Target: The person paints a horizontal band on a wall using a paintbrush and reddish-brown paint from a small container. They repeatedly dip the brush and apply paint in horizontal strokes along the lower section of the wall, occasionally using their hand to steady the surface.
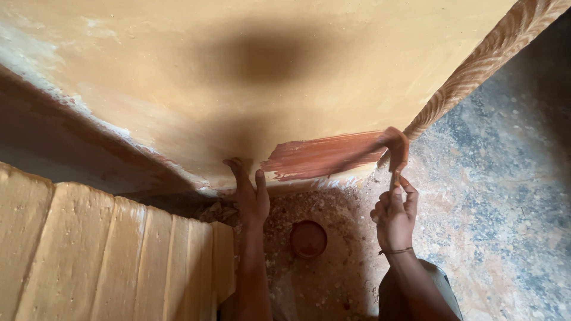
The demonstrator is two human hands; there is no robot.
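A: Step?
B: Painting the wall base. Right hand, fingers closed on the brush, lays 1 red-brown stripe along the bottom edge.
A: Left hand?
B: Fingers spread flat on the wall, holding nothing.
A: Next move?
B: Likely needs a reload: paint tin sits on the floor between both arms.
A: Stripe look?
B: Wet, streaky, ragged at its left end.

- Wall: matt ochre plaster, smooth with faint smears, chalky white along the lower left edge.
- Painted stripe: wet-looking reddish-brown coat, streaky.
- Brush: soaked in the same red-brown paint.
- Corner moulding: rough, ribbed, rope-like texture.
- Floor: coarse, gritty, mottled concrete.
- Bowl: dull, paint-coated.
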